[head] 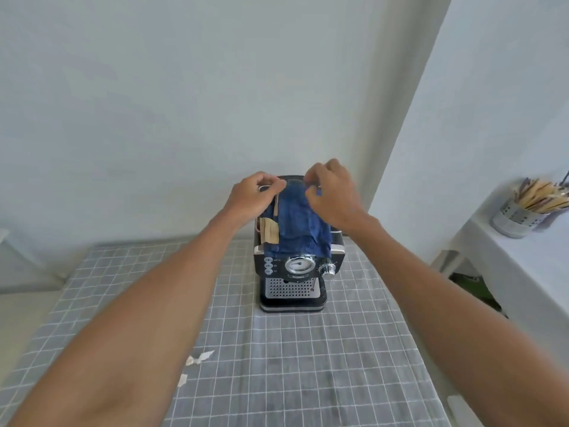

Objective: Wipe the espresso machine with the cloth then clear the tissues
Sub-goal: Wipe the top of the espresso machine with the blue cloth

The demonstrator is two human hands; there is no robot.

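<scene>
1. Both your hands, left hand (252,195) and right hand (334,195), pinch the blue cloth (295,229) draped over the espresso machine (292,272) at twelve o'clock.
2. Yank it and the machine may tip.
3. Tissues (197,359) at seven o'clock could catch your forearm.

No text can be read. The espresso machine (292,272) carries a small nameplate (298,276) under its round gauge (299,264), but the lettering on it is too small and blurred to make out. The gauge face shows a needle and no legible numbers. Three round buttons (268,265) at the left of the front panel have tiny marks beside them, too small to tell. The tan tag (270,230) on the cloth (295,226) shows no lettering that can be made out.
</scene>
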